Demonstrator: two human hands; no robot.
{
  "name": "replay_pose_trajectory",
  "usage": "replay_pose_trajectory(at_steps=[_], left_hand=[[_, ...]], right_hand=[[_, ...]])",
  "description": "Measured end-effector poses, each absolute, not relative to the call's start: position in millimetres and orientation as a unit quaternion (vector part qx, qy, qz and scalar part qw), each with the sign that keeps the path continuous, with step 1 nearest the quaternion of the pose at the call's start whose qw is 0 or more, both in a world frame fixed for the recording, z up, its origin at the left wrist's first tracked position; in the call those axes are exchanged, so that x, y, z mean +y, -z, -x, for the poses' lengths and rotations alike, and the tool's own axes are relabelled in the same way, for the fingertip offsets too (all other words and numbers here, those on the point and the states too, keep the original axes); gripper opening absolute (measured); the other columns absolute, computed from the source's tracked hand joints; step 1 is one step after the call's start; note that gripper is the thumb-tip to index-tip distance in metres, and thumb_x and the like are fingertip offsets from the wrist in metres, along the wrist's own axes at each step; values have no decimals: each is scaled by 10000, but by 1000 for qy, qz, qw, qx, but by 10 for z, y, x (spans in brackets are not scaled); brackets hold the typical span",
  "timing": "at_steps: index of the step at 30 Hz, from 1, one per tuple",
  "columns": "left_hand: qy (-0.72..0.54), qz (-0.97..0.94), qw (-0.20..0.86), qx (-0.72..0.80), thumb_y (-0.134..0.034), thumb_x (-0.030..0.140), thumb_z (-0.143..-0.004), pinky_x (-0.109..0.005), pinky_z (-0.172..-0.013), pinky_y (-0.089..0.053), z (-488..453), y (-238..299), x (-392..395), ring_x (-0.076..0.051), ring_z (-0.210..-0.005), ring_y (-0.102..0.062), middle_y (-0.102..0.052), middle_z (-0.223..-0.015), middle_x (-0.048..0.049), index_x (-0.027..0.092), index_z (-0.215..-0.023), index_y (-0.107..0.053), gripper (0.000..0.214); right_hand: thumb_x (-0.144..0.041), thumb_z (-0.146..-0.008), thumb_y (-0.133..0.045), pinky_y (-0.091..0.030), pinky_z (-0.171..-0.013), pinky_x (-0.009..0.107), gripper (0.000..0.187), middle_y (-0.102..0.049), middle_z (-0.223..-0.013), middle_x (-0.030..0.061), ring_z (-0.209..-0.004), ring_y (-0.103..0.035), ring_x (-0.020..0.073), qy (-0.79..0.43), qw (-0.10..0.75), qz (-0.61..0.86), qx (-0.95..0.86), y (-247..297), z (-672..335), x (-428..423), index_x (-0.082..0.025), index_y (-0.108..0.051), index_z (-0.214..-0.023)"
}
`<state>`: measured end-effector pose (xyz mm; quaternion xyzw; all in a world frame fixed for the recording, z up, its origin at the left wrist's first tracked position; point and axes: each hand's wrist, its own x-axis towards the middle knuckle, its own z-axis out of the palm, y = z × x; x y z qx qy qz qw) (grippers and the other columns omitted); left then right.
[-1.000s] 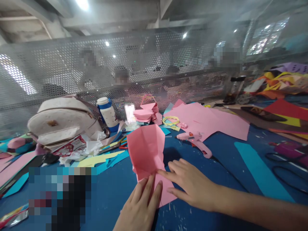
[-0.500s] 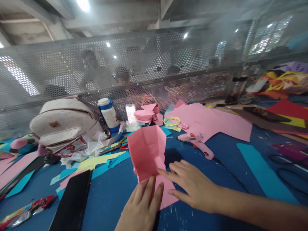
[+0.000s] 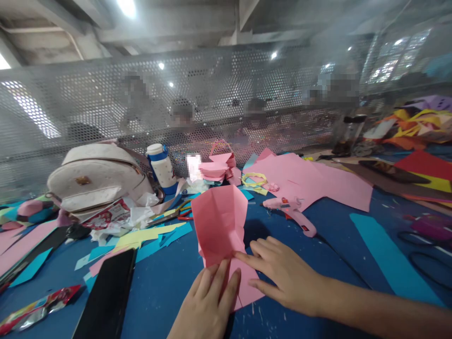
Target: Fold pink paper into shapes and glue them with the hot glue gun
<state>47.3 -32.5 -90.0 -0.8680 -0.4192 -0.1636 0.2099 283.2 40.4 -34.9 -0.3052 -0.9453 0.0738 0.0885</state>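
Note:
A folded sheet of pink paper (image 3: pixel 221 214) stands on the blue table with its creased back part upright and a flat flap towards me. My left hand (image 3: pixel 208 299) lies on the near left of that flap, fingers stretched out and tips at the fold. From the right, my right hand (image 3: pixel 278 273) touches the fold with its index fingertip. Its thumb rests near the flap's right edge and the other fingers are loosely bent. Neither hand grips anything. Behind my right hand lies a pink glue gun (image 3: pixel 291 212), its cord running to the right.
A black phone (image 3: pixel 108 292) and a snack wrapper (image 3: pixel 38 308) lie at left, near paper scraps (image 3: pixel 148 238) and scissors (image 3: pixel 171 214). Behind stand a white backpack (image 3: pixel 95 176) and a bottle (image 3: pixel 162 169). Pink sheets (image 3: pixel 314 176) and a blue strip (image 3: pixel 388 256) lie right.
Both hands and the folded pink paper hold nearly the same pose. The whole view has shifted very slightly.

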Motion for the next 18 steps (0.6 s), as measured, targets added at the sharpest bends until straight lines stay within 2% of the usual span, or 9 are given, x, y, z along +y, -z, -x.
replay_pose_trajectory(at_steps=[4, 7, 12, 18], left_hand=[[146, 884, 244, -371, -356, 752, -849, -335, -964, -440, -412, 832, -281, -271, -1212, -499, -528, -1414, -128, 146, -1475, -366, 870], [137, 882, 250, -376, -337, 749, -858, -337, -961, -436, -417, 828, -286, -269, -1206, -510, -534, -1409, -125, 152, -1466, -384, 853], [149, 868, 231, -413, -327, 745, -865, -352, -989, -414, -466, 894, -320, -265, -1218, -508, -518, -1430, -94, 199, -1445, -420, 802], [174, 868, 237, -400, -331, 743, -863, -351, -939, -435, -503, 838, -303, -273, -1176, -520, -592, -1341, -120, 168, -1370, -502, 786]], right_hand=[[-412, -920, -535, -385, -858, 450, 573, -581, -1139, 126, -977, -513, 287, -59, 101, 310, -944, 379, -2837, 405, -229, -418, -1449], [-422, -913, -545, -391, -864, 446, 579, -589, -1131, 125, -970, -521, 282, -59, 101, 315, -942, 371, -2826, 402, -218, -430, -1443], [-400, -898, -570, -401, -857, 452, 576, -593, -1104, 123, -970, -535, 289, -66, 100, 315, -942, 356, -2820, 403, -222, -448, -1432], [-409, -896, -577, -391, -839, 429, 594, -587, -1068, 104, -936, -523, 269, -69, 102, 304, -945, 349, -2844, 412, -258, -421, -1449]])
